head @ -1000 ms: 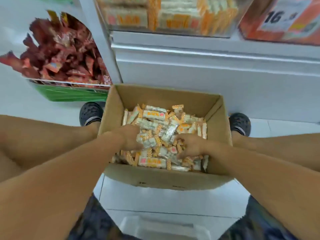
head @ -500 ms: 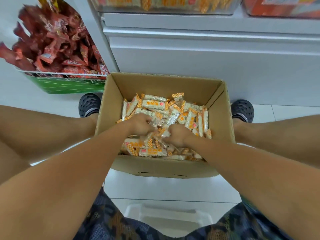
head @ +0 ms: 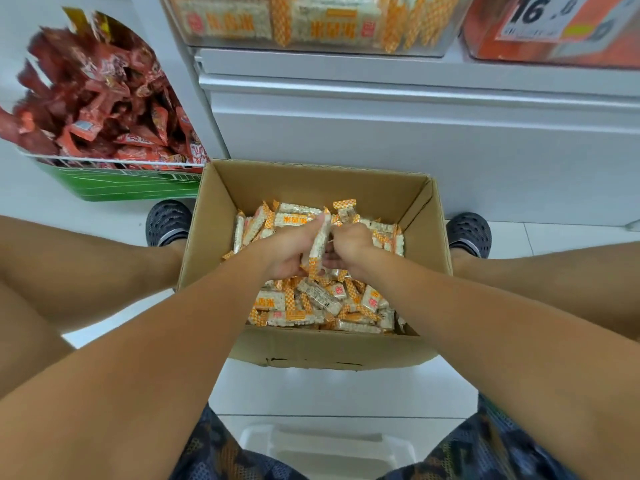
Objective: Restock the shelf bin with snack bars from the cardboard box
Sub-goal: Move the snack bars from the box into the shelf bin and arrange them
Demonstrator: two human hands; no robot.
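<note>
Shelf unit (head: 415, 133): we note smooth white panels, flat and hard-edged, rising just beyond our hands on the far side of the box.
Cardboard box (head: 322, 351): plain brown corrugated card, matte, rectangular, top open with its flaps folded down inside. It sits on pale floor tiles between our two dark perforated shoes (head: 168, 221). Both our hands are inside its walls.
Shelf bin (head: 311, 26): clear plastic with a rounded lower edge, above and beyond our hands, on the shelf. It already holds the same white-and-orange packs.
Red snack display (head: 93, 102): a heap of crinkled red wrappers in a green-fronted bin, up and to the left of our left hand.
Open room: bare card wall shows on the far side and to the right of our hands; the bars lie below the box rim there.
Snack bars (head: 311, 303): loose pile of oblong, bumpy white bars in clear film with orange checked ends, under and around both hands.
Left hand (head: 287, 247): fingers curled round one bar (head: 319, 242), which stands nearly upright against the palm.
Right hand (head: 349, 245): fingers curled inward, touching the left hand at that bar; we cannot tell what it holds.
</note>
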